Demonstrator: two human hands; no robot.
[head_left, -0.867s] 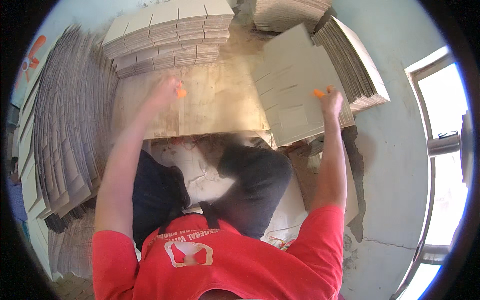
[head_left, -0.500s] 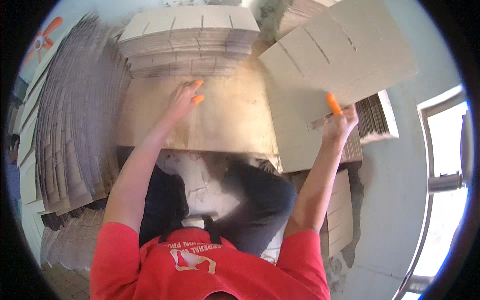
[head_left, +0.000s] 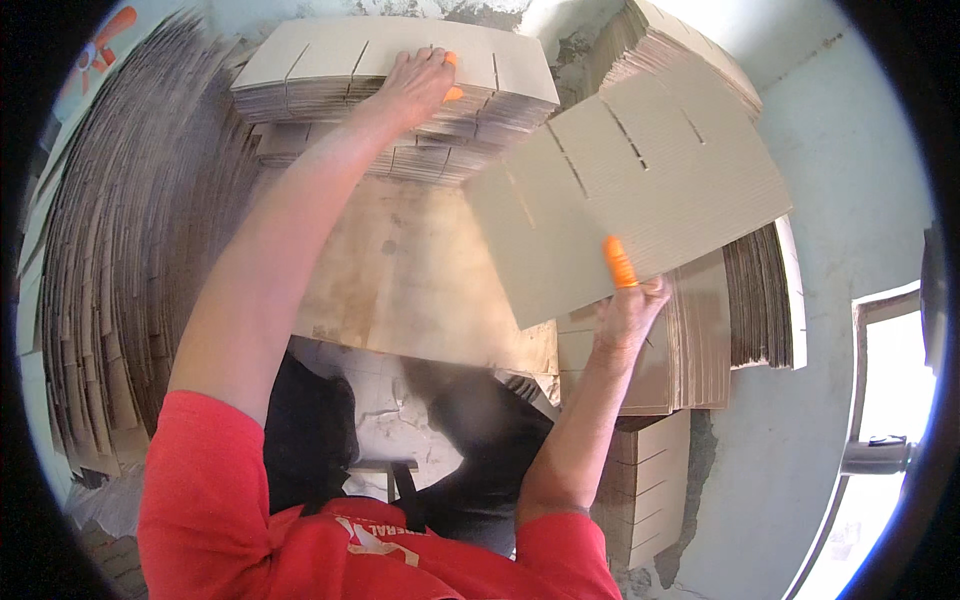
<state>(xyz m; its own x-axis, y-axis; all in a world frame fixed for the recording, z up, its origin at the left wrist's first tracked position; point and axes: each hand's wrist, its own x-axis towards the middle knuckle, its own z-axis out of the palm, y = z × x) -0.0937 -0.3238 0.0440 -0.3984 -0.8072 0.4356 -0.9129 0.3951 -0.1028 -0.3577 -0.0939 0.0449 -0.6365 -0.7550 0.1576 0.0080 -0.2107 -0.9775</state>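
The left hand [head_left: 422, 88] reaches far forward, arm extended, fingers bent over a stack of slotted, pale-brown cardboard sheets [head_left: 300, 60]; whether it grips one cannot be told. The right hand [head_left: 632, 308], forearm angled up, pinches the near edge of a flat, finely ribbed, slotted cardboard sheet [head_left: 660, 190], tilted beside the smooth, scuffed wooden desk [head_left: 400, 270].

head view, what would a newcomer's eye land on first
First, the slotted cardboard sheet held up in the right hand, an orange finger cover bright against it. Then the left hand at the front edge of a slotted stack, on the far side of the wooden board. Down the left stands a layered cardboard mass.
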